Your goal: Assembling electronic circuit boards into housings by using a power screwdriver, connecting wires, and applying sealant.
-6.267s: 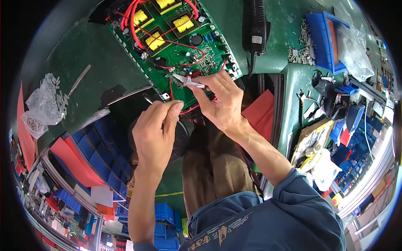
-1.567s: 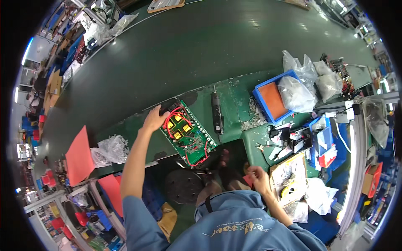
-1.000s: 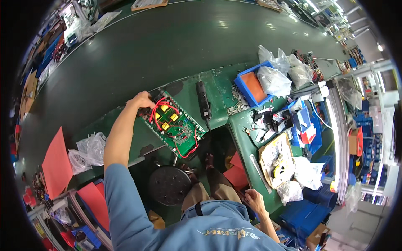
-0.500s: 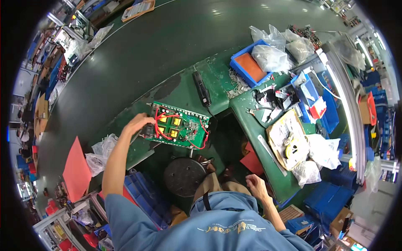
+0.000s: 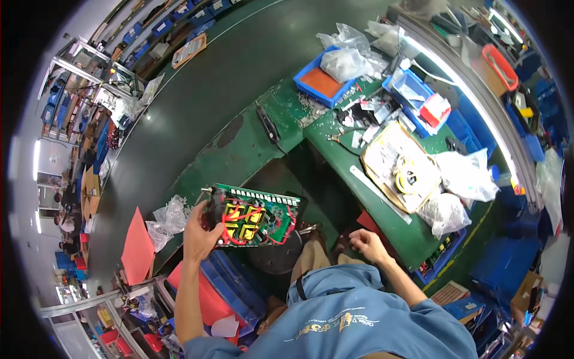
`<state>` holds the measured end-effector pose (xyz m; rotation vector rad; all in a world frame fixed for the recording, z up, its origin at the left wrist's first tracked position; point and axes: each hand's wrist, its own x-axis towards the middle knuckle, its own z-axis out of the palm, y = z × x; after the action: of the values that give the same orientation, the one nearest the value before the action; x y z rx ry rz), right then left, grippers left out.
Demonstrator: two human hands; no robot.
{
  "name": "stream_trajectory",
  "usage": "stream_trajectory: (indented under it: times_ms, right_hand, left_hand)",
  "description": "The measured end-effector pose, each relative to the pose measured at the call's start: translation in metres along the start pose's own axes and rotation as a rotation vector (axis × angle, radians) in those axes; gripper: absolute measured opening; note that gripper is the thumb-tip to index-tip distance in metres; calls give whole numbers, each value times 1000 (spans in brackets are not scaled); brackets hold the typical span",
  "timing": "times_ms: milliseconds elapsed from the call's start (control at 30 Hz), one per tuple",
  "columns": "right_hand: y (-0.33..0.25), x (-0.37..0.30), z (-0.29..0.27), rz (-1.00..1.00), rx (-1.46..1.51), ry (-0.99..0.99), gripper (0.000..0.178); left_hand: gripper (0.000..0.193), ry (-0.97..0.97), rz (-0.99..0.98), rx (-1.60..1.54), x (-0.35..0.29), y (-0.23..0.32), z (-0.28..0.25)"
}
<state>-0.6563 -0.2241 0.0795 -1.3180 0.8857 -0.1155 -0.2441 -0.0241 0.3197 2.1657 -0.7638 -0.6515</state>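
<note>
My left hand (image 5: 202, 234) grips a circuit board assembly (image 5: 257, 216) by its left end. The assembly is long and green, with yellow-wrapped transformers, red wires and a row of light parts along its far edge. It is tilted and held up, off the bench, partly above a round black stool (image 5: 269, 258). My right hand (image 5: 368, 244) hangs near my lap, beside the right bench, with its fingers curled in. Whether anything small is inside those fingers is hidden.
A black handheld power tool (image 5: 268, 124) lies on the green bench. To the right are a blue bin (image 5: 326, 96) with plastic bags, a metal ruler (image 5: 379, 194), and a carton tray (image 5: 382, 152) with a yellow-and-white roll. A red sheet (image 5: 137, 248) stands at left beside clear plastic bags (image 5: 169, 218).
My left hand has lifted the circuit board assembly off the bench, bringing it nearer and tilting it. The view has shifted. My right hand stays curled near my lap.
</note>
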Motion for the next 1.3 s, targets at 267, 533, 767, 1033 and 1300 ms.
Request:
stream_trajectory:
  times_ms: [267, 533, 767, 1033, 1300]
  right_hand:
    - [-36, -42, -11, 49, 697, 165, 59]
    - [-30, -183, -107, -270, 940, 66, 68]
    - [-52, -332, -95, 21, 513, 674, 45]
    - [-45, -469, -40, 419, -622, 1315, 39]
    - [11, -581, 22, -146, -907, 1500, 31]
  left_hand:
    - [81, -19, 46, -484, -92, 55, 37]
    - [51, -453, -263, -805, -80, 53, 143]
    - [52, -902, -381, -747, -103, 38, 227]
    - [38, -1110, -478, -538, -186, 69, 288]
    - [39, -1281, -406, -535, -258, 92, 340]
